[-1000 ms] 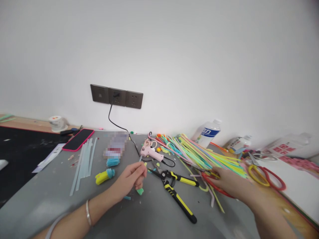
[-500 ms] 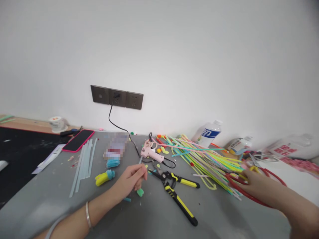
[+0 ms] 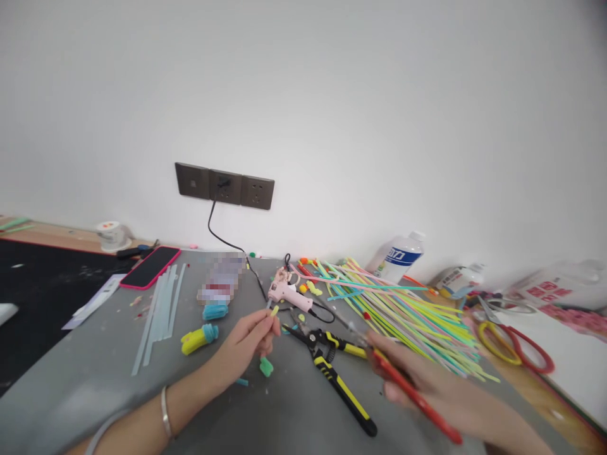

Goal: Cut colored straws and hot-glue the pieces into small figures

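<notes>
My left hand (image 3: 253, 335) is pinched around a small yellow piece (image 3: 274, 311) whose tip pokes above the fingers, just below the pink glue gun (image 3: 289, 295). A green piece (image 3: 266, 366) shows under this hand. On the right, my right hand (image 3: 412, 373) is closed on red-handled scissors (image 3: 417, 398), blurred by motion, with the blades pointing up and left. Between the hands lie open black and yellow pliers (image 3: 339, 385). Behind my right hand spreads a bundle of coloured pipe cleaners (image 3: 403, 309).
A white bottle (image 3: 397, 256) stands by the wall, with a smaller bottle (image 3: 458, 281) beside it. Red and yellow scissors (image 3: 528, 347) lie at the right. Glue sticks (image 3: 159, 316), a phone (image 3: 150, 266) and a yellow-and-blue bundle (image 3: 194, 339) are at the left.
My right hand has moved left from the pipe cleaners' right end, now with red-handled scissors in it. The yellow tip has come into view above my left fingers.
</notes>
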### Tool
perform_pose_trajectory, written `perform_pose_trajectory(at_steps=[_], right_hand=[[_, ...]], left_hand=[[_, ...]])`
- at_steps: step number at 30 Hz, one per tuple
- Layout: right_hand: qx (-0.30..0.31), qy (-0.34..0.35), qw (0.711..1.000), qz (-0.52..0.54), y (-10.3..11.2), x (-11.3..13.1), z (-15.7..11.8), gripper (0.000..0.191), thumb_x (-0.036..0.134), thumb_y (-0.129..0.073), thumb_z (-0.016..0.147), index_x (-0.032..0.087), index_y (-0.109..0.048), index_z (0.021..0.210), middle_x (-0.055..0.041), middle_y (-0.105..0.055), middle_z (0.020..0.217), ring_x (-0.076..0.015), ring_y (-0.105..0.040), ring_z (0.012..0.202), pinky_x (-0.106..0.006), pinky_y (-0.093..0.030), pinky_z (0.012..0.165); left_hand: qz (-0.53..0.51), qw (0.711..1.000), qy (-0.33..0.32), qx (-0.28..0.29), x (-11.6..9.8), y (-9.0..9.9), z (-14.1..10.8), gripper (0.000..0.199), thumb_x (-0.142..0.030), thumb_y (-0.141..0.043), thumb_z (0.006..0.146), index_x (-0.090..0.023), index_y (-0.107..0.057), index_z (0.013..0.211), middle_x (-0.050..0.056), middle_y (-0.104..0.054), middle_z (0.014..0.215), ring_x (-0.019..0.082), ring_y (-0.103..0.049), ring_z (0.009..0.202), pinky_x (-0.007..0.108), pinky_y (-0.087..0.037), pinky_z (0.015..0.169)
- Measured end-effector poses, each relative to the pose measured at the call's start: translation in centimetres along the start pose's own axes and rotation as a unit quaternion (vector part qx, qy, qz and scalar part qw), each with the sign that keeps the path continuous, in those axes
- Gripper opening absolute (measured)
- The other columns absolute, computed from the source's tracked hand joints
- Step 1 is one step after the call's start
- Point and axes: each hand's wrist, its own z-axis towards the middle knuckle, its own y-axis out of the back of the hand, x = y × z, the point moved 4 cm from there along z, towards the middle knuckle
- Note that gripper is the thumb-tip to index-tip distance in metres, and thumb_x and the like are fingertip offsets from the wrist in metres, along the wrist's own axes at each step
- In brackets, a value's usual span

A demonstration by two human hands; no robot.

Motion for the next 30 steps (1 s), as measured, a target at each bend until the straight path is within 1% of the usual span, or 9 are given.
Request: perform_pose_trajectory(at_steps=[1,3,6,9,12,14,18,24,30], right_hand=[[0.069,0.011,0.997,0.016,-1.6,0.8,-0.2,0.05,0.051,-0.075,0.066,0.025,-0.074,0.109,-0.0082,-0.078,0.091,-0.0239,-0.071,0.072,-0.027,-0.057,0.062],[0.139,0.023,0.989,0.033,-3.9,2.0,-0.6,0.049,0.045,-0.074,0.072,0.025,-0.069,0.117,-0.0087,-0.077,0.1,-0.0239,-0.071,0.079,-0.026,-0.056,0.066],[0.135,0.025,0.99,0.035,-5.5,3.1,-0.7,0.038,0.039,-0.075,0.075,0.026,-0.067,0.109,-0.0049,-0.075,0.091,-0.0213,-0.068,0.073,-0.024,-0.053,0.064],[0.12,0.042,0.991,0.041,-5.9,4.0,-0.4,0.023,0.035,-0.075,0.075,0.025,-0.067,0.094,-0.0008,-0.072,0.078,-0.0182,-0.061,0.063,-0.022,-0.046,0.055],[0.1,0.051,0.993,0.039,-5.9,4.5,-0.1,0.013,0.032,-0.071,0.077,0.025,-0.064,0.084,0.0015,-0.067,0.071,-0.0164,-0.055,0.059,-0.022,-0.042,0.053],[0.094,0.041,0.994,0.021,-6.2,4.5,0.1,0.016,0.033,-0.07,0.077,0.024,-0.058,0.075,0.0028,-0.063,0.067,-0.0153,-0.051,0.057,-0.021,-0.039,0.052],[0.106,0.023,0.994,0.017,-7.0,4.5,0.2,0.031,0.037,-0.069,0.078,0.022,-0.045,0.065,0.0052,-0.052,0.059,-0.0125,-0.041,0.054,-0.021,-0.031,0.049],[0.131,0.01,0.99,0.057,-7.4,4.3,0.1,0.037,0.039,-0.064,0.081,0.022,-0.036,0.063,0.0062,-0.042,0.058,-0.0119,-0.033,0.056,-0.022,-0.027,0.051],[0.143,0.007,0.987,0.067,-7.7,4.0,-0.1,0.037,0.038,-0.062,0.082,0.022,-0.035,0.063,0.0058,-0.039,0.06,-0.012,-0.029,0.058,-0.022,-0.025,0.052]], left_hand=[[-0.001,1.0,-0.002,0.002,0.0,0.0,-0.1,0.044,-0.059,-0.059,0.086,-0.017,-0.053,0.076,-0.011,-0.029,0.048,0.007,-0.026,0.045,0.022,-0.026,0.047],[-0.001,1.0,-0.003,0.004,0.0,0.0,-0.1,0.043,-0.059,-0.056,0.088,-0.017,-0.054,0.078,-0.011,-0.029,0.047,0.007,-0.024,0.043,0.022,-0.026,0.046],[0.018,1.0,-0.012,0.009,0.3,0.2,-0.1,0.045,-0.061,-0.053,0.089,-0.017,-0.055,0.08,-0.011,-0.03,0.045,0.007,-0.024,0.042,0.022,-0.028,0.046],[0.054,0.998,-0.019,0.023,0.5,0.3,-0.2,0.045,-0.06,-0.048,0.092,-0.016,-0.056,0.084,-0.011,-0.032,0.045,0.008,-0.025,0.042,0.022,-0.029,0.047],[0.091,0.995,-0.025,0.029,0.3,0.2,-0.4,0.044,-0.058,-0.043,0.095,-0.016,-0.055,0.086,-0.01,-0.035,0.046,0.009,-0.027,0.043,0.022,-0.028,0.048],[0.123,0.992,-0.027,0.027,-0.1,0.0,-0.6,0.043,-0.056,-0.042,0.096,-0.016,-0.055,0.085,-0.009,-0.036,0.047,0.009,-0.028,0.044,0.022,-0.027,0.048],[0.169,0.985,-0.031,0.024,-0.8,-0.3,-1.0,0.042,-0.051,-0.038,0.099,-0.016,-0.055,0.082,-0.008,-0.037,0.048,0.009,-0.03,0.045,0.023,-0.026,0.049],[0.188,0.982,-0.028,0.018,-0.7,0.0,-1.2,0.042,-0.046,-0.035,0.101,-0.015,-0.057,0.083,-0.007,-0.04,0.047,0.01,-0.033,0.044,0.023,-0.028,0.049],[0.181,0.983,-0.012,0.025,-0.5,0.1,-1.3,0.04,-0.045,-0.036,0.1,-0.015,-0.058,0.082,-0.008,-0.041,0.043,0.009,-0.032,0.041,0.022,-0.028,0.047]])
